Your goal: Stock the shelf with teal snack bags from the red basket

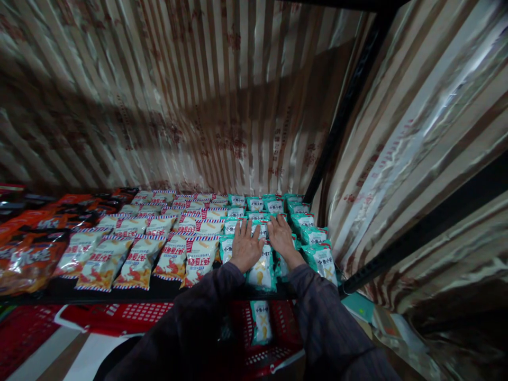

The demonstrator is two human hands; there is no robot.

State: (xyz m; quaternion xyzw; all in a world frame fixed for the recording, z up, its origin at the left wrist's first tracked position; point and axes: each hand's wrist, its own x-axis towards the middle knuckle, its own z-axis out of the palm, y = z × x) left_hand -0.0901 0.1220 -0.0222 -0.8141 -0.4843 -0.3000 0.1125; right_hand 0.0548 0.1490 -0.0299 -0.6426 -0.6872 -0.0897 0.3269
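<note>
Rows of teal-and-white snack bags (262,270) fill the right part of a dark shelf. My left hand (246,246) lies over bags near the front, its fingers spread and pointing to the back. Beside it my right hand (281,238) rests on the neighbouring bags, fingers stretched out as well. Neither hand is wrapped round a bag; the bags under the palms are partly hidden. Below the shelf edge, a single teal snack bag (261,321) lies in a red basket (286,338) between my forearms.
Left of my hands stand rows of white snack bags with red lettering (200,259), then orange bags (27,259). A striped plastic sheet (198,106) hangs behind. A black shelf post (345,106) rises at right. Another red basket (130,315) sits below the shelf.
</note>
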